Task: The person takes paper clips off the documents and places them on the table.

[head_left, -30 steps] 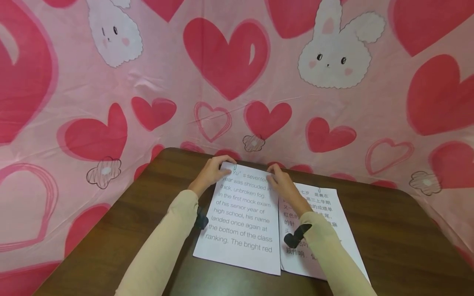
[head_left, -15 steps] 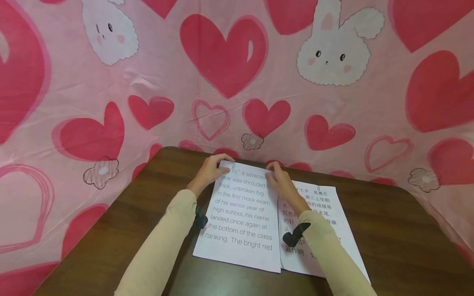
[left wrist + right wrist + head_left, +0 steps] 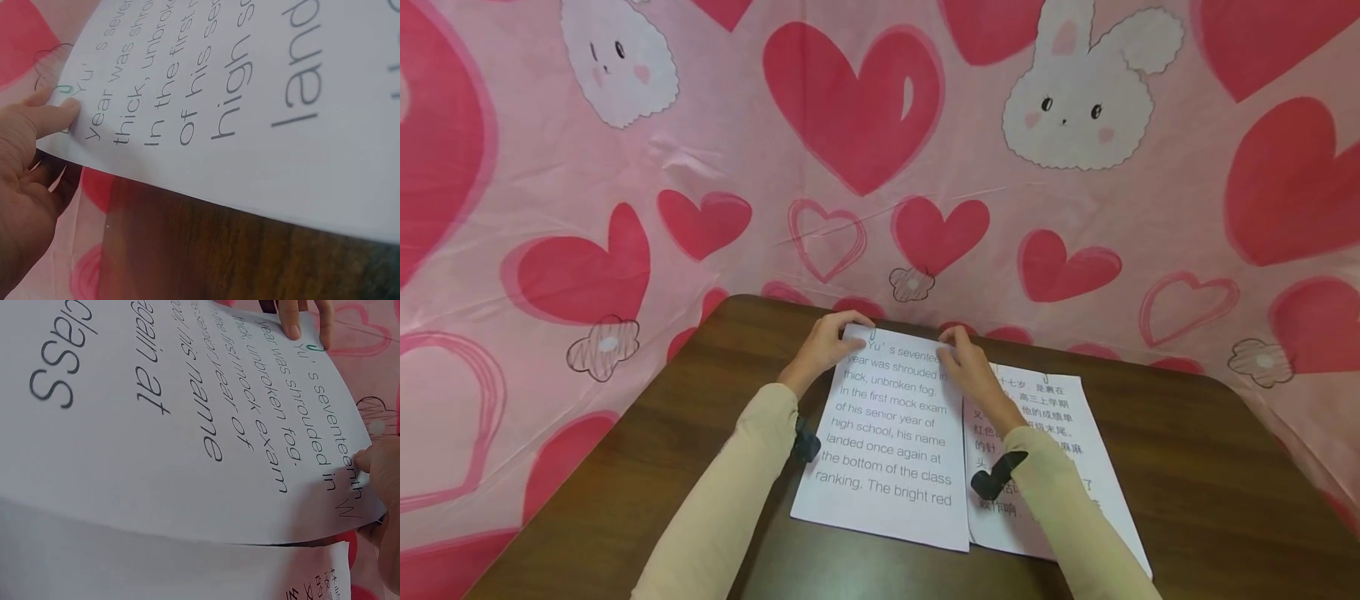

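Observation:
White sheets with large English print are fastened by a green paper clip near the top left corner. My left hand pinches that corner, thumb on the printed face and other fingers behind, as the left wrist view shows. At the top right corner my right hand holds the same sheets; its thumb presses the front in the right wrist view, and its other fingers are mostly hidden behind. A second set of sheets with Chinese print lies alongside to the right, partly covered by my right forearm.
Both sets are on a dark brown wooden table. A pink cloth with hearts and rabbit faces hangs behind the table's far edge. Another paper clip sits at the top of the Chinese sheets.
The head view has shifted slightly. Both hands keep their grip on the top corners of the English sheets, with no clear movement of the paper.

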Demonstrator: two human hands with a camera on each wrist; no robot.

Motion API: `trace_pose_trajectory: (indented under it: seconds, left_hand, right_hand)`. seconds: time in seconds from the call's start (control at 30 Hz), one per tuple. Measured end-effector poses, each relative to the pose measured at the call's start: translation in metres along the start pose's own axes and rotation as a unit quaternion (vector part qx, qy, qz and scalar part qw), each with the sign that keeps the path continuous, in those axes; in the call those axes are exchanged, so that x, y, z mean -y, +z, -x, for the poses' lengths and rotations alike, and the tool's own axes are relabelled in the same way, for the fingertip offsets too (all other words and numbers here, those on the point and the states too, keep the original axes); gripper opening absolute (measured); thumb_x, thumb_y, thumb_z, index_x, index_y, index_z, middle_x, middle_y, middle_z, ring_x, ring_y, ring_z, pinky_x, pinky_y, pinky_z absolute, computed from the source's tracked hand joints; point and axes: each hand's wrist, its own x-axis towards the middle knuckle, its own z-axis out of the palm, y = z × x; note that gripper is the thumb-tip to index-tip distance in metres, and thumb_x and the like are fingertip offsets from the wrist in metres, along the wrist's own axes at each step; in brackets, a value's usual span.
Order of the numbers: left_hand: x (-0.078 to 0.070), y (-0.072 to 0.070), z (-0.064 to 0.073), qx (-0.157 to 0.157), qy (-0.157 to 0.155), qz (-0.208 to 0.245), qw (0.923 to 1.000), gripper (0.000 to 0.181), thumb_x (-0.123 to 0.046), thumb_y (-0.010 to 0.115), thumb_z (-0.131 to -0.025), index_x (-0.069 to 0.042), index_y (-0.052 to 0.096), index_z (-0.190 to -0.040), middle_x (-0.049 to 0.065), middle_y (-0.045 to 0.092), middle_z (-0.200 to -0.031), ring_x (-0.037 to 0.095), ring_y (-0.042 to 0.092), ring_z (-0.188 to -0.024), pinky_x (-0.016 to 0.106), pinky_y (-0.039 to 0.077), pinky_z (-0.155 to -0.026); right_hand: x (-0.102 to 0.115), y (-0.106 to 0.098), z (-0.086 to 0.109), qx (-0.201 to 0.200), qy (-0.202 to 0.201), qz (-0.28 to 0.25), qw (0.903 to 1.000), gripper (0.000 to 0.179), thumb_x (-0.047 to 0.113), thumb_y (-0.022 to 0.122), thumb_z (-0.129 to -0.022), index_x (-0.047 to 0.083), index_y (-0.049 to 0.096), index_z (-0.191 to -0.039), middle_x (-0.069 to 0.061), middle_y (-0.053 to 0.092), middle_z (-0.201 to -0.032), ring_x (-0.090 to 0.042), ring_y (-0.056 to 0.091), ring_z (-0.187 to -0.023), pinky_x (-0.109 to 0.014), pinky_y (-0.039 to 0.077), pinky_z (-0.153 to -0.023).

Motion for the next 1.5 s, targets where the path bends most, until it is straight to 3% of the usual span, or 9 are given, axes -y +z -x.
trace_pose_trajectory:
  seconds: [0.63,0.87,1.23,1.5]
  left_hand:
    - [0.0013,0.002,0.001,-0.002,-0.005,0.006,1.0,0.029,-0.005,0.071,-0.091,-0.011,0.07,-0.119,0.012,0.067,-0.128,0.032,0.062,-0.109,0.044,0.054,-0.1]
    - [0.0012,0.0016,0.0014,-0.005,-0.002,0.009,0.9999,0.029,-0.003,0.071,-0.091,-0.01,0.07,-0.119,0.013,0.068,-0.129,0.032,0.062,-0.108,0.044,0.054,-0.098]
    - [0.0001,0.001,0.0036,-0.006,-0.009,0.009,0.9999,0.029,-0.004,0.071,-0.091,-0.009,0.071,-0.119,0.013,0.068,-0.128,0.032,0.063,-0.107,0.043,0.056,-0.095]
    - [-0.0002,0.0012,0.0035,-0.012,-0.003,0.003,0.9999,0.028,-0.003,0.072,-0.09,-0.01,0.071,-0.117,0.013,0.069,-0.126,0.031,0.062,-0.106,0.041,0.055,-0.093]
  right_hand:
    - [0.0015,0.0015,0.0014,-0.01,0.018,-0.03,0.9993,0.024,0.019,0.051,-0.104,0.009,0.046,-0.125,-0.02,0.059,-0.137,-0.034,0.055,-0.13,-0.051,0.037,-0.116]
    - [0.0036,0.0034,0.0017,-0.02,0.028,-0.032,0.9989,0.024,0.019,0.051,-0.104,0.01,0.046,-0.125,-0.019,0.059,-0.136,-0.033,0.057,-0.125,-0.051,0.039,-0.114]
    - [0.0099,0.0061,0.0046,-0.028,0.063,-0.05,0.9964,0.025,0.021,0.052,-0.104,0.011,0.047,-0.126,-0.018,0.058,-0.138,-0.033,0.054,-0.131,-0.05,0.039,-0.115]
    - [0.0088,0.0077,0.0047,-0.035,0.076,-0.068,0.9941,0.025,0.022,0.052,-0.103,0.011,0.047,-0.125,-0.017,0.06,-0.131,-0.032,0.056,-0.12,-0.049,0.041,-0.108]
